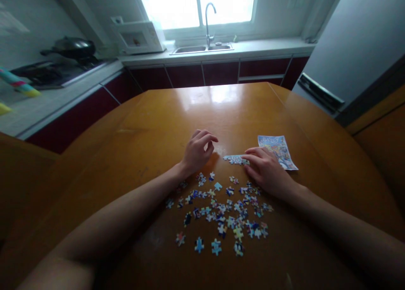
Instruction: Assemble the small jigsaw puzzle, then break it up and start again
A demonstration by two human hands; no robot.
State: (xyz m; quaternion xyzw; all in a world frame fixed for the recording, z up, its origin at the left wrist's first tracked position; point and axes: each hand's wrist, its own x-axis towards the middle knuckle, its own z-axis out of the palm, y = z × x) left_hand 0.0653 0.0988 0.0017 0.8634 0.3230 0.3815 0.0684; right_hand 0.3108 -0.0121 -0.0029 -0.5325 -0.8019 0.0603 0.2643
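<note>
Bare forearms reach in from the lower left corner (120, 222) and the lower right corner (335, 222) of the frame, framing a scatter of loose jigsaw pieces (230, 221) at lower centre. These lie on a glossy brown wooden surface (152, 129), many touching or overlapping. Along the near edge of the scatter, four sit apart in a rough row: a reddish piece (180, 238), a blue piece (199, 245), a light blue piece (216, 247) and a black-and-white piece (238, 248).

Near the middle of the frame, the left hand (198, 148) has its grip released, fingers loosely bent, with a gap between thumb and forefinger and nothing visible between them. Just right of centre lies a joined strip of puzzle (234, 159), pale blue with whitish lettering. The right hand (268, 169) has its fingertips at the strip's right end; whether its grip is grasping the strip or merely resting there, I cannot tell. Beyond that hand, and partly covered by it, is a printed colour sheet (286, 150) with large pale letters along its top.

Across the top of the frame are a dark pan (72, 48) at upper left, a white microwave (136, 36), a steel sink (207, 50) below a bright window (228, 5), and a grey fridge (357, 41) at upper right.
</note>
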